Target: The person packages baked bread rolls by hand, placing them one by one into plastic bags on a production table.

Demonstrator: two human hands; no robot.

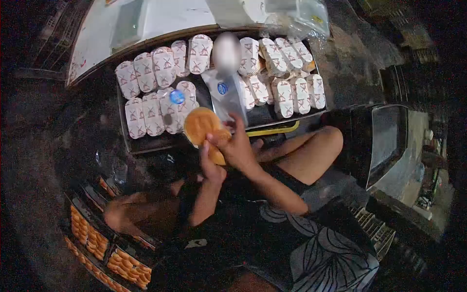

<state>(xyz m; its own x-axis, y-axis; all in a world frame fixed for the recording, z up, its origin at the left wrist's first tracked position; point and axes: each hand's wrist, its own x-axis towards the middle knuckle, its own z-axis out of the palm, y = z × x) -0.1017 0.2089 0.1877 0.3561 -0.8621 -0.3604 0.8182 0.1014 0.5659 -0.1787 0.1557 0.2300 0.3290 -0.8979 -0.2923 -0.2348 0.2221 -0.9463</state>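
A golden-brown bread bun [200, 124] is held over the front edge of a dark tray [160, 147]. My left hand [211, 163] grips its lower part, with the thumb pointing up along it. From the right, my right hand [237, 148] presses its thumb on the bread, its index finger raised. Another rounded piece of bread [216, 156] shows between the hands, partly hidden by fingers. Just behind them lies a clear plastic bag [231, 104] with a blue round logo. A second blue logo [177, 97] shows on clear plastic over the wrapped breads to the left.
Rows of breads in white paper with red print [164, 68] fill both sides of the tray. A white board [180, 14] with plastic packs lies behind it. Trays of golden breads [129, 266] stand at lower left, a dark crate [386, 141] at right. A yellow strip [275, 129] edges the tray.
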